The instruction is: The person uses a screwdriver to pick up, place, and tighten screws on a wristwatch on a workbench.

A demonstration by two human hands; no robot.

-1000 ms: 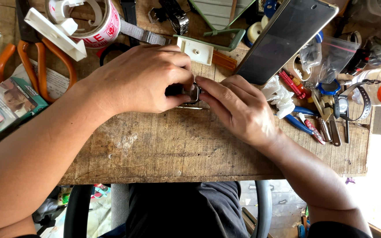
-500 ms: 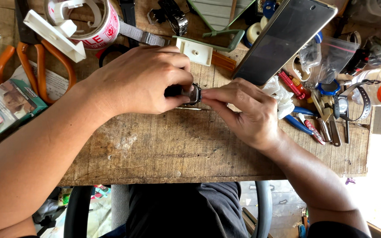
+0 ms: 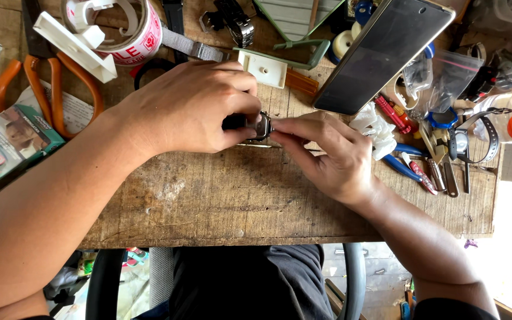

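Head view, steeply down, close above workbench (image 3: 256,207)

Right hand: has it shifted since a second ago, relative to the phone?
Barely. The right hand stays below the dark phone, its fingertips still at the small metal part held by the left hand.

A dark phone (image 3: 386,50) is propped at the back of the wooden bench (image 3: 238,201). Left of the phone a white block (image 3: 263,69) is seen, and further left a tape roll (image 3: 128,26) and orange-handled scissors (image 3: 42,77). A colourful box (image 3: 4,145) is laid at the far left. Right of the phone, pliers (image 3: 410,169), small tools (image 3: 440,172) and a plastic bag (image 3: 445,74) are scattered.
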